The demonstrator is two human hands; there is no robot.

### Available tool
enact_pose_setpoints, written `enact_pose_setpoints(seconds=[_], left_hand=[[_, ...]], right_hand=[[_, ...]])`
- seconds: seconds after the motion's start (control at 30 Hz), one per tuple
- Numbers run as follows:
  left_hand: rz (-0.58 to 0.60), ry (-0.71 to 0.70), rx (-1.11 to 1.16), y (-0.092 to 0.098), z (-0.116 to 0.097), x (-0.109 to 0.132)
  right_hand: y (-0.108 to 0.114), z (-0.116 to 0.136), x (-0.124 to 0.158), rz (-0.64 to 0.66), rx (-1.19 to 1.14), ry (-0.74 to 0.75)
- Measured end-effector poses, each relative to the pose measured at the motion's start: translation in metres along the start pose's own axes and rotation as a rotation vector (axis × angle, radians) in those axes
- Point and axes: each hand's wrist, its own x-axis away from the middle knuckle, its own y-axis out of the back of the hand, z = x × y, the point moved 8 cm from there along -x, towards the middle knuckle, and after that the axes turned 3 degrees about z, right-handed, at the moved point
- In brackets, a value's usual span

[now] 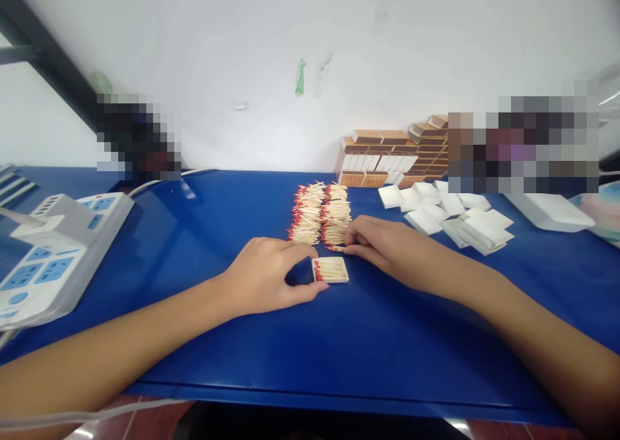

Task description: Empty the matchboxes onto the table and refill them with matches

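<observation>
A small white matchbox tray [347,270] lies on the blue table, partly filled with red-tipped matches [330,271]. My left hand [264,275] grips its left end between thumb and fingers. Just behind the tray, my right hand [380,243] has its fingertips pinched on a few matches [335,249] at the near edge of the loose supply. That supply is two side-by-side heaps of matches, a left heap [307,214] and a right heap [336,212], with most red heads towards the left. The right fingers hide part of what they hold.
Brown matchboxes [380,176] are stacked against the wall at the back right. Several white inner trays [429,219] lie scattered before them, beside a larger white object [552,212]. A power strip [36,275] with a plugged-in cord occupies the left side of the table [290,356].
</observation>
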Motion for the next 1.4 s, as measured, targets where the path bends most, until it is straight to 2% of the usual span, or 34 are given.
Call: enact_pose_setpoints(seconds=[0.3, 0.43, 0.57, 0.8, 1.0, 1.2, 1.4], left_hand=[[0.004, 0.001, 0.001, 0.0, 0.0, 0.0], [-0.002, 0.005, 0.0, 0.0, 0.0, 0.0], [-0.004, 0.008, 0.008, 0.001, 0.0, 0.0], [-0.01, -0.007, 0.035, 0.001, -0.002, 0.001], [-0.009, -0.043, 0.055, 0.001, -0.005, 0.002], [0.038, -0.138, 0.126, -0.001, -0.014, 0.003], [0.023, -0.091, 0.081, -0.002, -0.009, 0.003]], right_hand=[[-0.005, -0.001, 0.0, 0.045, 0.023, -0.031], [0.003, -0.002, 0.002, -0.004, 0.05, -0.028], [0.008, 0.014, 0.006, -0.033, -0.035, 0.037], [-0.004, 0.039, 0.009, 0.042, -0.103, 0.053], [0.013, 0.02, 0.007, -0.059, -0.007, 0.034], [0.002, 0.01, 0.005, 0.036, 0.034, 0.003], [-0.005, 0.007, 0.003, 0.073, -0.013, -0.003]])
